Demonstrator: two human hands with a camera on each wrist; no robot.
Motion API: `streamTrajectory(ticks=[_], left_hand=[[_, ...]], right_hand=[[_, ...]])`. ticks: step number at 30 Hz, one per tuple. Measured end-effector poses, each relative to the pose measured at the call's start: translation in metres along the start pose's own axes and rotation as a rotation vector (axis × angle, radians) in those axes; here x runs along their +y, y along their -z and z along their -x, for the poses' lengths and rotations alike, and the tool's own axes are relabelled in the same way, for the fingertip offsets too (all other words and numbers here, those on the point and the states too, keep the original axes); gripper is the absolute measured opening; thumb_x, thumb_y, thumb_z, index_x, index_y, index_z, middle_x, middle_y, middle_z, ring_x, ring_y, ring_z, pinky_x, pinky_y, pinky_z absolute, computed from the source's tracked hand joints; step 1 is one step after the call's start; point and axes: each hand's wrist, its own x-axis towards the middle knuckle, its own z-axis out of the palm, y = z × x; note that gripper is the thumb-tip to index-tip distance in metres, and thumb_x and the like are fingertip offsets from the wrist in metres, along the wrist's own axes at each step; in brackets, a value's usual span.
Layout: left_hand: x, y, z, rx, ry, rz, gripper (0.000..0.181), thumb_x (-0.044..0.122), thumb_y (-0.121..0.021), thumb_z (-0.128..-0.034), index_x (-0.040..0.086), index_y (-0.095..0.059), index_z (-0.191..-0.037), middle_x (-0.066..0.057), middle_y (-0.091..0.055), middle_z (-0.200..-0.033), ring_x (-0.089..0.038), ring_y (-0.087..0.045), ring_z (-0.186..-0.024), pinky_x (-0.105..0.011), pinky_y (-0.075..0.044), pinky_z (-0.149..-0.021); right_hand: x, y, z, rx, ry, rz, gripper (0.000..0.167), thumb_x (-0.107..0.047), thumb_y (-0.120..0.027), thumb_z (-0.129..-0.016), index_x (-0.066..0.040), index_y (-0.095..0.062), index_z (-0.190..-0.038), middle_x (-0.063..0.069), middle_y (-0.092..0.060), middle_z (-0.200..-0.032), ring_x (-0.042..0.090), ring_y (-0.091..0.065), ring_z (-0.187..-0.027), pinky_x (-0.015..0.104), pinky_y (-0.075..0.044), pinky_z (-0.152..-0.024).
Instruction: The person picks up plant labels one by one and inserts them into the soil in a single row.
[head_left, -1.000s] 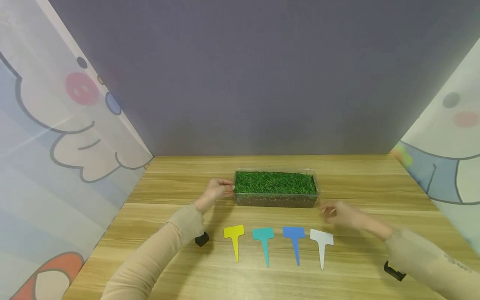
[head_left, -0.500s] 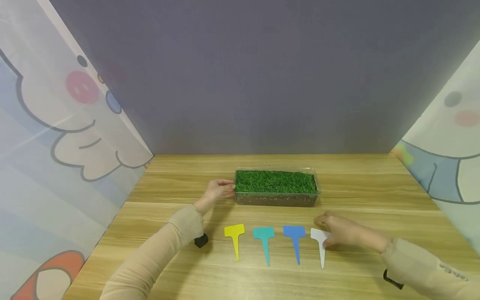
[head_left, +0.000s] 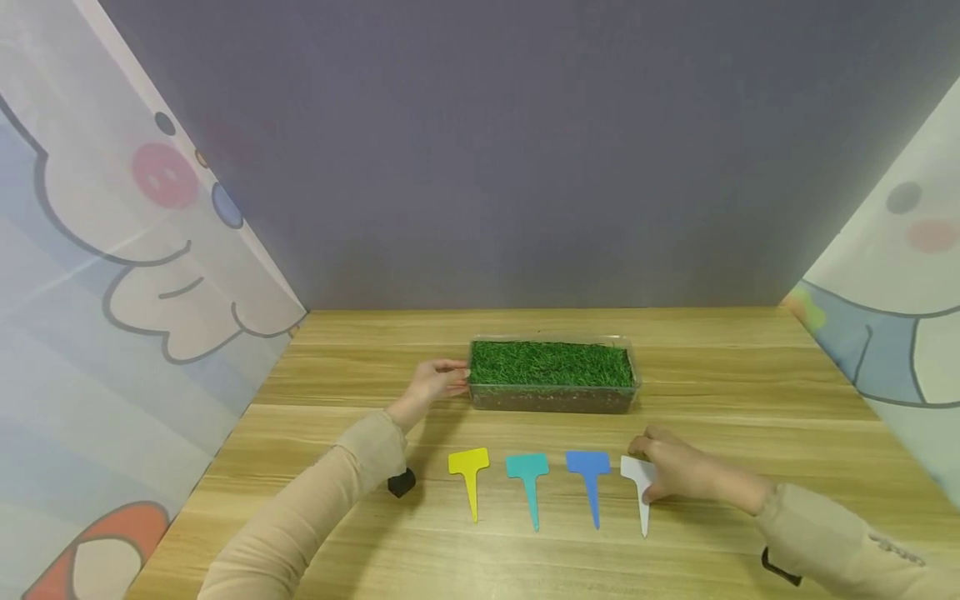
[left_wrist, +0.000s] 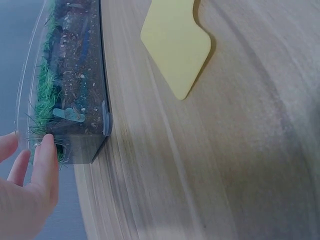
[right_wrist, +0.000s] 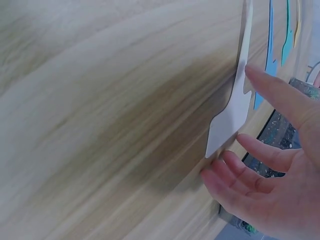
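A clear planter box (head_left: 553,400) of green artificial-looking grass (head_left: 551,364) stands at the back of the table. My left hand (head_left: 435,379) has its fingers extended to the box's left end; in the left wrist view, a fingertip (left_wrist: 48,140) touches the rim there. Four T-shaped plant labels lie in a row in front: yellow (head_left: 469,463), teal (head_left: 528,468), blue (head_left: 588,465) and white (head_left: 637,472). My right hand (head_left: 678,467) is over the white label's right side. Its thumb (right_wrist: 265,82) touches the stem; the other fingers are by the head's top edge, loosely bent.
The wooden table (head_left: 712,358) meets a grey back panel (head_left: 525,167). Cartoon-printed sheets (head_left: 90,358) flank both sides. A small black object (head_left: 402,483) shows under the left wrist, another black piece (head_left: 780,568) under the right sleeve.
My right hand has come down and toward me from beside the box's right corner to the white label. My left hand stays at the box, and the labels lie where they were.
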Motion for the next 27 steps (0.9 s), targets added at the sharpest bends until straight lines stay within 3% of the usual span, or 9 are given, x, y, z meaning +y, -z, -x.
streamTrajectory(ticks=[10,15,27], left_hand=[[0.0005,-0.0009,0.0003,0.000,0.001,0.000,0.029,0.000,-0.056,-0.0845,-0.009,-0.054,-0.112,-0.025,-0.050,-0.117,-0.031,-0.058,-0.092,-0.037,-0.052,-0.085],[-0.0014,0.0000,-0.0005,-0.007,-0.005,-0.003,0.030,0.000,-0.056,-0.0848,-0.010,-0.053,-0.113,-0.026,-0.050,-0.117,-0.032,-0.058,-0.094,-0.038,-0.051,-0.086],[-0.0030,0.0010,-0.0008,-0.019,-0.010,0.013,0.031,0.000,-0.056,-0.0843,-0.010,-0.052,-0.114,-0.026,-0.049,-0.117,-0.034,-0.056,-0.097,-0.038,-0.050,-0.088]], right_hand=[[-0.0009,-0.0047,-0.0012,0.010,-0.034,-0.016,0.050,-0.014,-0.082,-0.056,0.005,-0.057,-0.096,0.005,-0.045,-0.084,0.015,-0.041,-0.074,0.025,-0.044,-0.056],[-0.0053,-0.0049,-0.0031,-0.011,-0.053,-0.052,0.046,-0.007,-0.081,-0.056,0.001,-0.055,-0.093,0.004,-0.046,-0.083,0.015,-0.042,-0.075,0.025,-0.044,-0.057],[-0.0017,-0.0006,-0.0059,-0.063,-0.053,-0.131,0.044,-0.008,-0.081,-0.057,-0.003,-0.052,-0.090,0.004,-0.044,-0.084,0.014,-0.043,-0.073,0.023,-0.044,-0.057]])
